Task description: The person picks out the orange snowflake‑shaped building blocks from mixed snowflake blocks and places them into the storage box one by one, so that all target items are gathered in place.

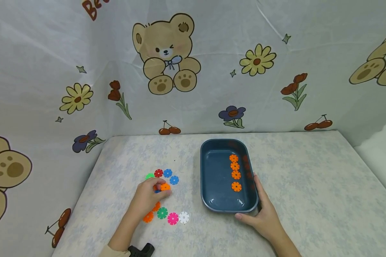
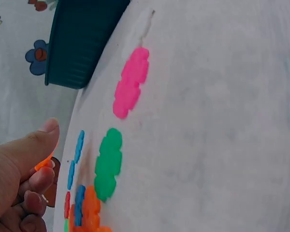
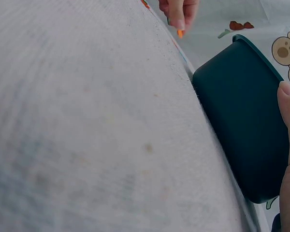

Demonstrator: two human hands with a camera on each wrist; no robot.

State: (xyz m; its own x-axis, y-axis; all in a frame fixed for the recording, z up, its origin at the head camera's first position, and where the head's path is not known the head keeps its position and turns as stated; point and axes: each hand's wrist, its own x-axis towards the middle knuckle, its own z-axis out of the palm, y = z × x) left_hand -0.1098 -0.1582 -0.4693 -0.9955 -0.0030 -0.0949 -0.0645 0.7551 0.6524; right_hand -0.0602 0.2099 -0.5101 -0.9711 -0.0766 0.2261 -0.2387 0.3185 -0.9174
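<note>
My left hand (image 1: 145, 197) pinches an orange slotted plastic disc (image 1: 165, 186) between thumb and fingers, raised over a loose ring of similar discs. A blue disc (image 1: 174, 180), a red disc (image 1: 158, 173), a green disc (image 1: 162, 213), a pink disc (image 1: 173, 218) and a white disc (image 1: 184, 217) lie around it; some others are partly hidden by the hand. At the near right corner of a dark blue tray (image 1: 213, 175), my right hand (image 1: 266, 220) holds the side and front wall. Several orange discs (image 1: 236, 186) form a column inside the tray.
The table (image 1: 312, 178) has a pale mottled cover. Behind it hangs a white cloth (image 1: 212, 71) printed with bears and flowers. A black object (image 1: 142, 250) sits by the left wrist at the near edge of the view.
</note>
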